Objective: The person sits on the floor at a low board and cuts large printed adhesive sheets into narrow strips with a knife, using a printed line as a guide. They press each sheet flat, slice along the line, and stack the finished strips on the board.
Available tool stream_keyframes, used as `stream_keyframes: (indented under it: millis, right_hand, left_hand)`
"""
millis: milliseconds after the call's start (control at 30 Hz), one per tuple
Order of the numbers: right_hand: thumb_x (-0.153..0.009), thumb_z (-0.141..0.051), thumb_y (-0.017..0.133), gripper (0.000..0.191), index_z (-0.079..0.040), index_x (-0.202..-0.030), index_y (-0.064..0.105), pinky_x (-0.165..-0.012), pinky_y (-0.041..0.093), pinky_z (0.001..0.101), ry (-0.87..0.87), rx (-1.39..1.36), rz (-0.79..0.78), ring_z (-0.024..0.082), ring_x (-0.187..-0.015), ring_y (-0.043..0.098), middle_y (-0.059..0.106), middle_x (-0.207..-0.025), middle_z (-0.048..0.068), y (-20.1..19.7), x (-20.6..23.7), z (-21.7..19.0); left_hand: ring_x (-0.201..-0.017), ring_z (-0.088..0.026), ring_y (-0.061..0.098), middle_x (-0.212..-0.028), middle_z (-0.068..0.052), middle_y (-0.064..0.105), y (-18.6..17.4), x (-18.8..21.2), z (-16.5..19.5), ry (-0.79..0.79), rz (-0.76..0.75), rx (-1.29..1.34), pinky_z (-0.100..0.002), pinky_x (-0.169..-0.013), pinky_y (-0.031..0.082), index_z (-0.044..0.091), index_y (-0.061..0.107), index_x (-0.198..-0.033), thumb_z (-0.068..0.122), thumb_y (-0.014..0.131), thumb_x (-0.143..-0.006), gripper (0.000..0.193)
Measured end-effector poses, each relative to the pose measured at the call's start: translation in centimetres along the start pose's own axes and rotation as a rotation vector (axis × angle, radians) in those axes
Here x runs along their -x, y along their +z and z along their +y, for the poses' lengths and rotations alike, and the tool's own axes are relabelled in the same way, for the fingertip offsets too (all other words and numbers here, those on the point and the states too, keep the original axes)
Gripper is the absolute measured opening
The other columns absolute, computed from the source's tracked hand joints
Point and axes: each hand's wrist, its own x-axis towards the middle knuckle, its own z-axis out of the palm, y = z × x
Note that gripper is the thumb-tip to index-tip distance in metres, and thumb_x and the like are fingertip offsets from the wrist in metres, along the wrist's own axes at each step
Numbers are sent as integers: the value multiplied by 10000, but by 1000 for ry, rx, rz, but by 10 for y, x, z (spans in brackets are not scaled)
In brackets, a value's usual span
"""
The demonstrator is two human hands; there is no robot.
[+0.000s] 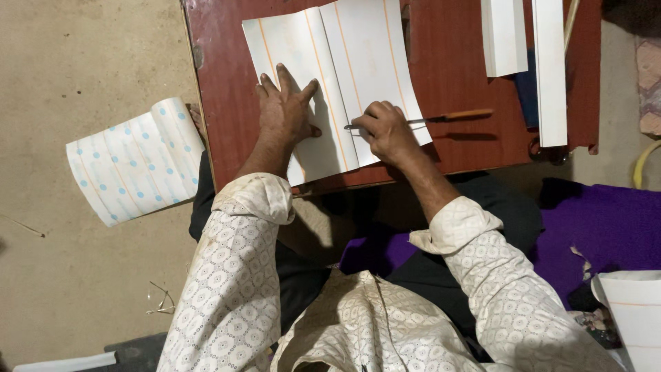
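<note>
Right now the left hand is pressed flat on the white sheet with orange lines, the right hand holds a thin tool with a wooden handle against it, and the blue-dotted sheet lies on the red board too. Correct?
Not quite. The blue-dotted sheet lies on the floor left of the red board, as the head view shows. The left hand does press flat on the white sheet, and the right hand holds the thin tool against it.

The sheet [344, 76] on the reddish-brown worktop [468, 83] is white with thin orange lines. On the tan floor [82, 69] lies a white sheet with light-blue dots [134, 162]. The sleeves [227, 275] are cream with a geometric pattern; the cloth [599, 220] is purple.
</note>
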Motion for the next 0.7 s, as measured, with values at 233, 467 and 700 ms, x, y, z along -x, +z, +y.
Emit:
stream_keyframes:
  millis: [233, 467, 700]
  right_hand:
    - [-746, -161, 838, 272, -119, -997, 742, -868, 456, 453, -75, -36, -119, 260, -968, 601, 620, -970, 32, -12, -7, 2]
    - [-843, -173, 831, 158, -135, -956, 727, -889, 448, 448, -30, -113, -104, 243, -982, 604, 621, -989, 8, 22, 10, 16]
    - [-879, -122, 794, 146, -123, -929, 657, -842, 447, 441, 28, 21, -24, 238, -974, 585, 572, -982, 16, 29, 2, 6]
  left_hand:
    - [-1439, -626, 242, -1640, -308, 150, -5, 3, 2, -14, -33, 38, -646, -1149, 349, 406, 381, -1557, 608, 938, -600, 1126]
    - [-1412, -666, 236, -1624, -320, 131, -1, 0, 6, 2, -21, 54, -631, -1102, 423, 391, 358, -1567, 577, 950, -608, 1143]
    - [-1302, -761, 290, -1626, -306, 167, 12, 0, 15, 121, -15, -30, -661, -910, 555, 430, 354, -1566, 495, 914, -698, 1035]
